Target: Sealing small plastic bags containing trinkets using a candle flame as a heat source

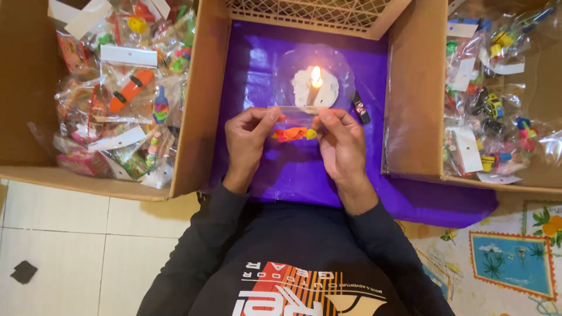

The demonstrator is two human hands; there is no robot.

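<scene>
Looking down from my head cam, I've got both hands up over the purple sheet [293,169]. My left hand [249,140] and right hand [339,143] each pinch one end of a small clear plastic bag [294,117] — thumbs and fingertips closed on its top edge, held flat between them. Inside the bag sits an orange and yellow toy [294,134], just below my fingertips. The bag's top edge is right next to the lit candle [315,83], which stands in a lump of white wax on the sheet, flame burning. A small black lighter [360,107] lies just right of the candle. Cardboard boxes flank me — the left box [193,117] and the right box [410,105] both hold piles of bagged toys.
</scene>
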